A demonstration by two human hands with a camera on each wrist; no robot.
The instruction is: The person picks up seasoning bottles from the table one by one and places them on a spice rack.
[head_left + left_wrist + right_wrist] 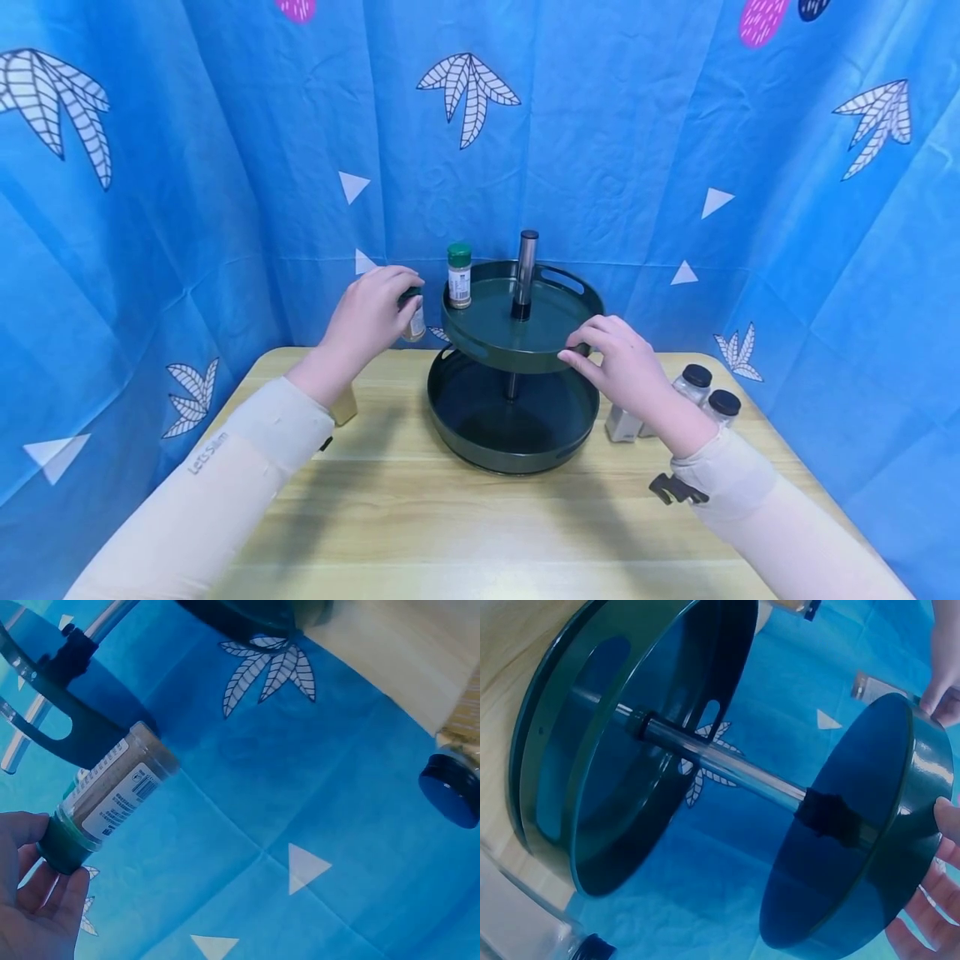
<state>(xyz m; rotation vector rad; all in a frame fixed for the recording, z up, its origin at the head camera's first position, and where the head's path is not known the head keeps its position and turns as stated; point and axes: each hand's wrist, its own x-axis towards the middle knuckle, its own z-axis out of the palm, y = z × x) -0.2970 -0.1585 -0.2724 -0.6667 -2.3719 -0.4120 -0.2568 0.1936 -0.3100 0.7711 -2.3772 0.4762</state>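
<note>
My left hand (367,308) pinches a spice jar (120,795) by its green cap, holding it in the air left of the upper tier. Brown contents and a white barcode label show through the jar. At the right side of a dark green two-tier tray stand, my right hand (622,362) grips the rim of the upper tray (517,335), thumb on the near side. A similar green-capped jar (460,279) stands upright at that tray's left edge, beside the silver centre post (527,267). The lower tray (510,458) holds nothing visible.
Clear jars with black lids (696,377) stand on the wooden table (480,533) to the right, partly behind my right hand and wrist. Left of the stand, a yellowish container (345,406) is mostly hidden by my left forearm. A blue patterned curtain (615,167) hangs behind.
</note>
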